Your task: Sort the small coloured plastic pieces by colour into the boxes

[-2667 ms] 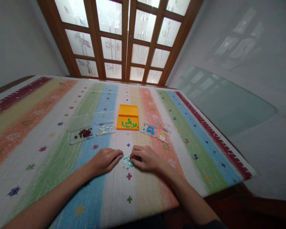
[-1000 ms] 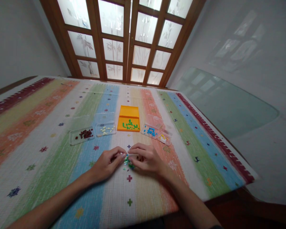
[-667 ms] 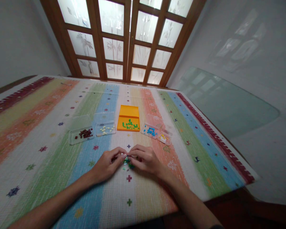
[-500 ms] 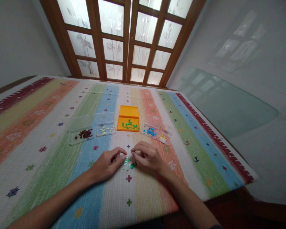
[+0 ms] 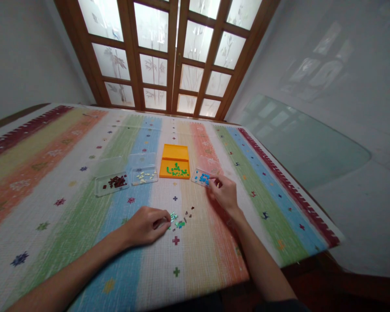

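My left hand point(image 5: 148, 225) rests on the cloth with thumb and forefinger pinched together. Its fingertips are at a small loose pile of green and blue pieces point(image 5: 179, 224); what they hold, if anything, is too small to make out. My right hand point(image 5: 225, 193) reaches to the right edge of a clear tray of small blue bricks point(image 5: 202, 177). Its thumb and forefinger are closed together there, and anything between them is hidden. That hand covers the small tray with yellow and white pieces. A few dark bits point(image 5: 186, 213) lie scattered between my hands.
An open orange case point(image 5: 175, 151) with green pieces stands beyond the pile. Left of it are clear trays of cream pieces point(image 5: 145, 176) and dark red bricks point(image 5: 117, 181). A striped cloth point(image 5: 84, 225) covers the table, and a wall rises on the right.
My right hand has moved from the pile forward and right to the blue bricks' tray, uncovering dark bits on the cloth. My left hand has stayed by the pile, its fingertips now closer together.
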`<state>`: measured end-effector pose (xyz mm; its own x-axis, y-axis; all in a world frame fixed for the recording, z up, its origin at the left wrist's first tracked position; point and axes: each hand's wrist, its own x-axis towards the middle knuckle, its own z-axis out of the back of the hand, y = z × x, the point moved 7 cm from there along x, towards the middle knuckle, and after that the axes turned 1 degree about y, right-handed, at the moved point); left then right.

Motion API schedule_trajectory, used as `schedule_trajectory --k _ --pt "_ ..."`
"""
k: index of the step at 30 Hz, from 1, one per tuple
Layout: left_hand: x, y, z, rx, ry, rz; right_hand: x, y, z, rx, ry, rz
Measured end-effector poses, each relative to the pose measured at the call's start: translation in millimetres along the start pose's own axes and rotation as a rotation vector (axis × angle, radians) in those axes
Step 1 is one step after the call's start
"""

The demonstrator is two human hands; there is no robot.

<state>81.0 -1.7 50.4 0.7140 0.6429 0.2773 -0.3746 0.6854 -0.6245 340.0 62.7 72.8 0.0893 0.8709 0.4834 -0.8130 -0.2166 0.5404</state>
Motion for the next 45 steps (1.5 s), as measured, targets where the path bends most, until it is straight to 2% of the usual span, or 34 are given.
schedule_trajectory --k 4,6,8,10,15,17,19,22,27,33,39,45 --pt "-0.3 1.5 -0.3 0.017 -0.003 -0.018 0.6 -5.4 1.0 -0.075 -0.011 -0.037" --pt "-0.3 2.7 -0.3 0.026 -0.005 -0.018 -0.5 -2.1 1.7 -0.03 -0.004 -0.023" --pt "-0.3 4.4 -1.0 0.028 0.004 -0.011 -3.6 7.8 -1.1 0.08 0.065 0.03" --pt "-0.6 6.5 -1.9 0.026 0.015 0.002 -10.6 24.8 -9.7 0.207 0.236 0.113" --pt "-2.0 8.9 -2.7 0.016 0.009 0.01 -48.6 72.2 -37.1 0.397 0.826 0.288" --pt "-2.7 8.1 -3.2 0.011 0.002 -0.007 -60.4 81.5 -43.2 0.422 0.951 0.301" --pt "-3.1 7.5 -4.0 0.012 0.0 -0.024 -67.4 85.8 -48.1 0.43 1.009 0.302" --pt "-3.4 8.1 -5.0 0.024 0.007 -0.024 -73.1 89.5 -53.6 0.391 1.036 0.336" --pt "-3.1 10.6 -6.0 0.03 0.035 0.011 -74.2 94.5 -55.1 0.277 0.998 0.382" --pt "-2.4 11.9 -6.2 0.036 0.045 0.018 -74.6 97.9 -53.0 0.259 0.962 0.422" --pt "-3.2 13.1 -7.0 0.035 0.044 0.037 -80.2 101.0 -59.6 0.222 0.971 0.446" --pt "-2.9 14.3 -7.4 0.031 0.048 0.058 -82.6 104.2 -61.4 0.14 0.895 0.492"
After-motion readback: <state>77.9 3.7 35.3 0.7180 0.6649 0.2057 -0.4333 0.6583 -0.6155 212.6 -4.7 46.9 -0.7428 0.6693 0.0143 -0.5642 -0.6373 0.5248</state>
